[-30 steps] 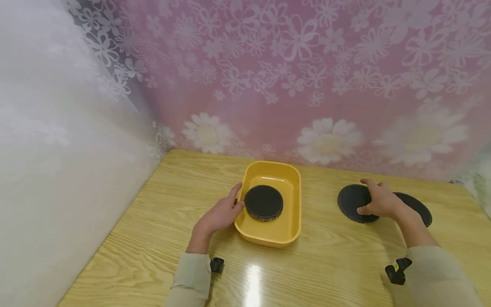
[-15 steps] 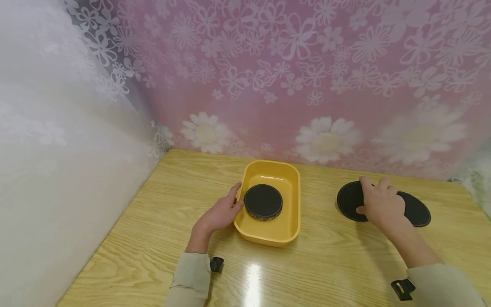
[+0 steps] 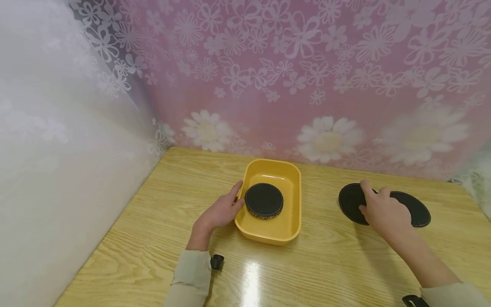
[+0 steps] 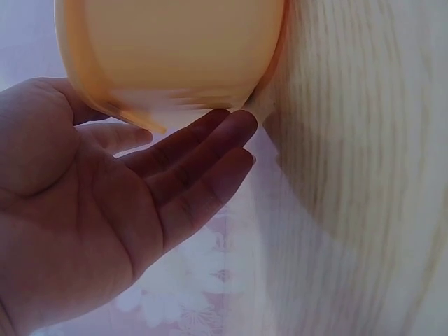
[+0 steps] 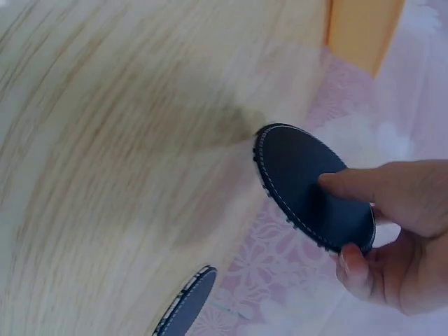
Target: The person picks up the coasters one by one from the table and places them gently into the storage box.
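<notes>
My left hand [image 3: 220,209] rests at the left wall of a yellow rectangular tub [image 3: 289,236], its thumb tip at the rim. The left wrist view shows loosely straight fingers [image 4: 210,157] against the tub's outer side. Inside the tub lies a stack of round black coasters [image 3: 264,199] with patterned edges. On the right, my right hand [image 3: 387,213] pinches a black stitched coaster [image 5: 301,175], thumb on its face and fingers at the edge. That coaster looks tilted in the right wrist view. Another black coaster [image 3: 420,212] is partly hidden behind the right hand.
Everything stands on a light wooden table [image 3: 318,256]. A pink flowered cloth [image 3: 261,94] hangs along the back edge, and a pale cloth [image 3: 69,162] borders the left side. Bare wood separates the tub from the coasters on the right.
My right hand has shifted slightly right, its forearm lower in view, and now covers part of the other coaster. The left hand and tub stay in place.
</notes>
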Motion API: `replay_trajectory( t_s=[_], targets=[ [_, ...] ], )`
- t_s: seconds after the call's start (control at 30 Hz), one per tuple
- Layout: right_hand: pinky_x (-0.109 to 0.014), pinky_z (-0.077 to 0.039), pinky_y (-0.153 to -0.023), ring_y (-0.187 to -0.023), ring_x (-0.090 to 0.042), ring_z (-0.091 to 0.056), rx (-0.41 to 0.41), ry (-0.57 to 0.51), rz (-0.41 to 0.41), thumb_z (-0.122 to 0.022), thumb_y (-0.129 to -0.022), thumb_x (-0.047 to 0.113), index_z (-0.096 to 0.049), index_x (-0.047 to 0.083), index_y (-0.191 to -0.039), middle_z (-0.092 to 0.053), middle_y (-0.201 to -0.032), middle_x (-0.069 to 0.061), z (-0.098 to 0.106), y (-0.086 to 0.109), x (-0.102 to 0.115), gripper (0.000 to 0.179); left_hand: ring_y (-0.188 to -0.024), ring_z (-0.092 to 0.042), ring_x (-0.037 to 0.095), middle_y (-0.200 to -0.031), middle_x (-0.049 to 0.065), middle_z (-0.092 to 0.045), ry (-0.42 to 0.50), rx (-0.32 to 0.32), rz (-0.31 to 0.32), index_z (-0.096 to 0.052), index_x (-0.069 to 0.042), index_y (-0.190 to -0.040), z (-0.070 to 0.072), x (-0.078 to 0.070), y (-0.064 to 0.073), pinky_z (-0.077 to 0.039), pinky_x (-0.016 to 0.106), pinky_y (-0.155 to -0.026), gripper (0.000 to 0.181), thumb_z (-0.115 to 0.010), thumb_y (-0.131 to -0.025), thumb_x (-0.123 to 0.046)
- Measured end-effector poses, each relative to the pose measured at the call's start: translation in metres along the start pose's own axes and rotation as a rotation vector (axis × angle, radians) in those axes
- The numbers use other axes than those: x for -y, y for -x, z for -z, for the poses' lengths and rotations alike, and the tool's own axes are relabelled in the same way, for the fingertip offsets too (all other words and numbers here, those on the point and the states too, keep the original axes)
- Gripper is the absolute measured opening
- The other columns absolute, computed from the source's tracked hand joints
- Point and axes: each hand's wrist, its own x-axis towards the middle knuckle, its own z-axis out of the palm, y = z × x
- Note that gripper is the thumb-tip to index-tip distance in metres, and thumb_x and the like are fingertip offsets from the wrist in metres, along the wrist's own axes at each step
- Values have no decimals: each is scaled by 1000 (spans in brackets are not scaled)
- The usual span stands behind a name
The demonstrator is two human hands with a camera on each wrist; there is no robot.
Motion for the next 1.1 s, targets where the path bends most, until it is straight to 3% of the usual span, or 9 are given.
replay_trajectory(
  t_s=[0.1,0.2,0.3,0.4,0.57,0.67,0.8,0.9,1.1],
  targets=[
    [-31,-32,-40,-43,-22,-39,29,-61,50,-59,-97,11,-27,0,-146,-49,-94,-38,4,3,0,60,-126,-54,32,-145,23,-49,-1,2,5,-13,-11,-161,1,-1,0,-43,46,-100,61,-39,-108,-25],
    [-28,-29,-42,-42,-15,-32,62,-161,129,-52,-97,4,-26,-1,-151,-51,-73,-20,8,4,-1,61,-125,-55,32,-144,23,-49,2,3,10,-12,-12,-161,1,-2,1,-44,45,-97,61,-39,-108,-25],
    [-26,-28,-43,-42,-9,-26,119,-259,178,-47,-98,1,-19,-3,-155,-40,-56,-1,12,5,-3,64,-122,-57,30,-143,23,-51,4,3,17,-12,-12,-161,1,-3,1,-44,44,-96,60,-39,-108,-24],
    [-26,-30,-43,-41,-8,-25,166,-318,180,-45,-99,1,-15,-4,-156,-34,-50,4,16,8,-7,65,-117,-59,29,-142,22,-52,-1,6,19,-12,-12,-161,1,-3,1,-44,44,-94,60,-39,-108,-24],
    [-26,-31,-45,-42,-10,-31,153,-304,151,-49,-98,0,-22,-9,-154,-38,-51,2,20,11,-12,63,-115,-59,28,-139,22,-54,-13,5,23,-13,-13,-161,-1,-2,1,-44,44,-95,60,-39,-108,-25],
    [-29,-38,-48,-48,-13,-48,136,-338,102,-52,-98,2,-23,-7,-154,-55,-64,-2,20,11,-14,63,-115,-59,27,-140,22,-54,-19,6,29,-13,-14,-161,-1,-1,0,-44,44,-96,61,-39,-108,-26],
    [-33,-51,-60,-66,-19,-69,105,-488,38,-56,-100,9,-22,-1,-157,-72,-88,-8,22,12,-13,67,-112,-60,26,-141,22,-53,-22,11,23,-12,-14,-161,-1,-1,-1,-44,43,-94,61,-39,-108,-27],
    [-32,-56,-66,-69,-19,-72,58,-634,31,-58,-101,12,-23,2,-157,-74,-91,-13,22,13,-9,67,-115,-59,28,-141,23,-53,-12,10,17,-12,-13,-161,0,-1,-1,-44,44,-96,61,-39,-108,-26],
    [-30,-58,-65,-64,-17,-71,-25,-878,27,-58,-101,9,-25,0,-156,-74,-85,-14,20,10,12,65,-125,-55,32,-143,24,-51,-1,7,9,-13,-13,-161,1,0,1,-42,47,-102,61,-40,-108,-25]
  ],
)
